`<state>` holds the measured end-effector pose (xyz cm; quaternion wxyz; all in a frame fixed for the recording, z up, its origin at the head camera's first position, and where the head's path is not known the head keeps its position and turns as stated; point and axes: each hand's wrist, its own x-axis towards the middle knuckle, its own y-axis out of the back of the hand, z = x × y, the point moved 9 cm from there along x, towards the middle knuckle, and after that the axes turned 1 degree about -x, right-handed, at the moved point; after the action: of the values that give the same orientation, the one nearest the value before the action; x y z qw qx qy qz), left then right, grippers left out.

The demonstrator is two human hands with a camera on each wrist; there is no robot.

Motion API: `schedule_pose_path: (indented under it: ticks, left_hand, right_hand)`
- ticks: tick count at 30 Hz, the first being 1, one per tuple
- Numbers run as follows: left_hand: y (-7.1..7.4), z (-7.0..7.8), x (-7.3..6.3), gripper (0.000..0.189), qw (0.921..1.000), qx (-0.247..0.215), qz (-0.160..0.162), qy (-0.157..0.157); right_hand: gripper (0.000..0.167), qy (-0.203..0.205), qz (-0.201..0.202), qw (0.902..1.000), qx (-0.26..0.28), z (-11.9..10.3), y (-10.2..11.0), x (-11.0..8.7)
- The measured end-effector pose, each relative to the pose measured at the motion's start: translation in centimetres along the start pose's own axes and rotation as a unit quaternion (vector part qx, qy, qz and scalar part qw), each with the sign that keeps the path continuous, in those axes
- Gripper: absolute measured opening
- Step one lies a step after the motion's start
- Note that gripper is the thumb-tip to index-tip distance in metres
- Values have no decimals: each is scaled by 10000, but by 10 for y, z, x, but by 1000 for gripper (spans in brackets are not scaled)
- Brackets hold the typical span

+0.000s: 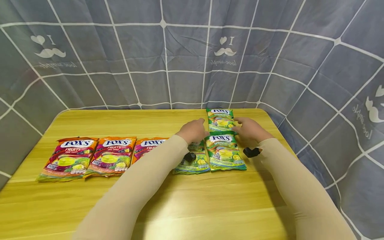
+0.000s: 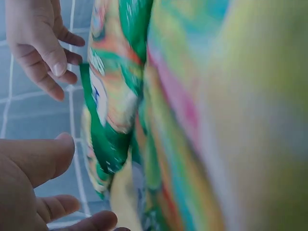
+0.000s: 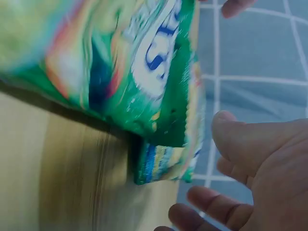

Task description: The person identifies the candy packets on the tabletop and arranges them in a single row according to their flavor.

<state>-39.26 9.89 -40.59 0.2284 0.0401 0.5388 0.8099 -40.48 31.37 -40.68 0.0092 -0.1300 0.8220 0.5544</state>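
Note:
A green FOX'S Spring candy packet (image 1: pixel 220 120) lies at the table's far edge, its near end meeting a second green packet (image 1: pixel 226 153). My left hand (image 1: pixel 193 131) is at the left of the far packet, thumb and fingers spread apart in the left wrist view. On the other side, my right hand (image 1: pixel 250 129) has its fingertips right at the packet's edge; the right wrist view shows its fingers loosely extended, nothing between them. Under my left forearm, a third green packet (image 1: pixel 199 163) is partly hidden.
To the left, several red and purple FOX'S Fruits packets lie in a row, including the leftmost packet (image 1: pixel 69 158) and its neighbour (image 1: pixel 109 155); my left sleeve covers part of another (image 1: pixel 147 146). A grey checked curtain (image 1: pixel 186 86) borders the wooden table (image 1: pixel 192 206) behind and at the sides.

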Motion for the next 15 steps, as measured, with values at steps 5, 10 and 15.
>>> schedule_pose_path:
  ticks: [5,10,15]
  left_hand:
    - [-3,-6,16,73,9996,-255,-86,121]
    - [-5,-6,28,66,9986,-441,-158,256]
    - [-15,1,38,60,9949,-645,-705,315]
  right_hand:
    - [67,14,-100,9999,-75,1,-3,21]
    - [68,166,-194,9996,-112,-3,-9,35]
    - [68,103,-314,9993,-184,2,-17,41]
